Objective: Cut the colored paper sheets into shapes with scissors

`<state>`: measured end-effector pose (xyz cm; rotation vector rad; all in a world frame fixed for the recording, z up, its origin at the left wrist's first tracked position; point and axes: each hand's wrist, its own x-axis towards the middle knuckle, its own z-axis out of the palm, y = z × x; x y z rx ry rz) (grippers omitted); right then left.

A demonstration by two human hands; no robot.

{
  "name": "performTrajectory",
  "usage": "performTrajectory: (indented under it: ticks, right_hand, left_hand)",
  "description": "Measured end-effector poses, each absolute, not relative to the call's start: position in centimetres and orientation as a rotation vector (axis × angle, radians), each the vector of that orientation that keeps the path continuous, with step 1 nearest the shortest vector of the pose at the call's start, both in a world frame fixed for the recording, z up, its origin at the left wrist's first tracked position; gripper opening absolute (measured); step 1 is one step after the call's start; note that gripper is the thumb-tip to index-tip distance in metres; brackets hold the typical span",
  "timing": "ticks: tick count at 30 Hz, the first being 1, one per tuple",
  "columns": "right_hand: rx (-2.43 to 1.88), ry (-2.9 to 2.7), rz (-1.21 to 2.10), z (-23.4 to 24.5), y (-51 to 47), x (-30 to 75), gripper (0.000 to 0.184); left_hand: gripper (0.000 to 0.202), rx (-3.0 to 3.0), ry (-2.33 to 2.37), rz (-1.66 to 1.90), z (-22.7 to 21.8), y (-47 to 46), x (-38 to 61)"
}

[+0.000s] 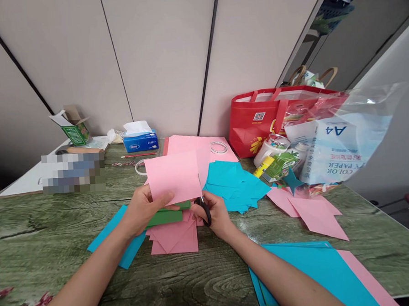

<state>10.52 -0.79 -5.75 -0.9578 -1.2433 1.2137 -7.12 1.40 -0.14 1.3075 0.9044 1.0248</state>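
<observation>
My left hand is closed on a sheet of pink paper, thumb on the front and fingers behind. A pair of scissors with black handles is gripped in my right hand. The blades stand upright at the right part of the sheet, where a paler strip of paper leans away. Below the sheet, green paper pieces lie over a stack of pink pieces. A blue paper strip lies under my left forearm, and several blue squares are piled beyond my right hand.
At the back stand a blue tissue box, a red bag and a clear pack of colour paper. A yellow glue stick and tape rolls lie nearby. Blue sheets cover the front right; pink pieces lie behind them.
</observation>
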Motion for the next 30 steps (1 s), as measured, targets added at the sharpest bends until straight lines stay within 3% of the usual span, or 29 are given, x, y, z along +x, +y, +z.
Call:
performTrajectory:
  ticks: [8,15,30]
  right_hand:
    - [-0.924,-1.216,1.315,-5.29,-1.04,10.28,0.033]
    - [-0.897,-1.119,1.394,-5.23,-0.88,10.48,0.046]
    - [-0.889,-1.122,1.374,-5.33,-0.96,10.37,0.033]
  left_hand:
    - [0.025,1.240,1.013,0.971,0.24,1.44,-6.95]
    - [0.023,1.140,1.017,0.890,0.30,1.29,-7.05]
    - [0.020,1.006,1.055,0.882,0.64,1.49,-6.92]
